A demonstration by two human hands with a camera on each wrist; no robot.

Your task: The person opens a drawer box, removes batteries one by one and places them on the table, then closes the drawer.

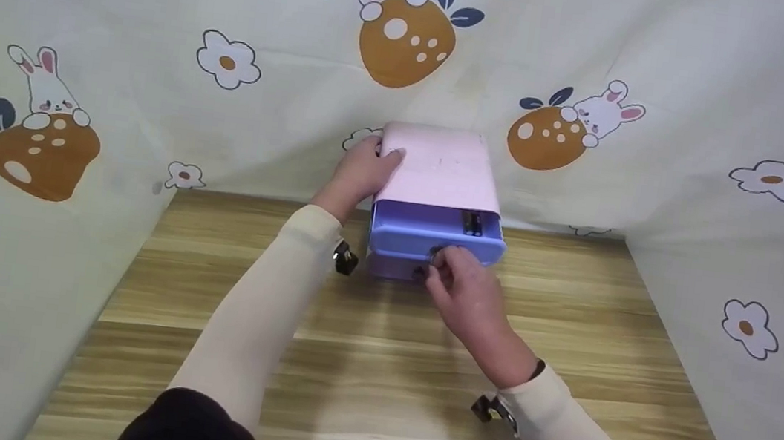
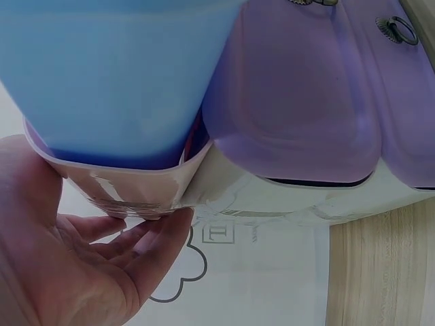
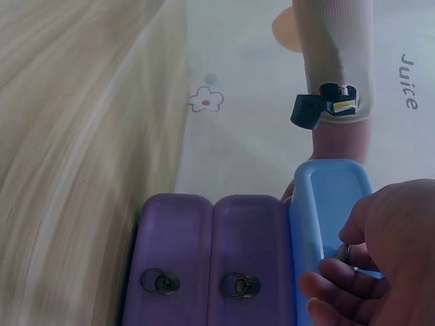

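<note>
A small drawer cabinet (image 1: 439,170) with a pink top stands at the back of the table. Its top drawer, a blue one (image 1: 400,242), is pulled partway out, and two dark cylinders like batteries (image 1: 472,223) lie inside. My left hand (image 1: 362,171) grips the cabinet's left side, thumb on the top and fingers along the side wall. With thumb and fingers my right hand (image 1: 468,297) pinches the metal ring pull (image 3: 347,254) on the blue drawer's front. Below it are two purple drawers (image 3: 251,224), both pushed in, each with its own ring pull (image 3: 160,281).
The wood-grain table (image 1: 372,382) stretches in front of the cabinet. Behind and on both sides hangs a pale cloth (image 1: 298,7) printed with rabbits and flowers; the back cloth is close behind the cabinet. Each sleeve carries a small black wrist camera (image 1: 345,257).
</note>
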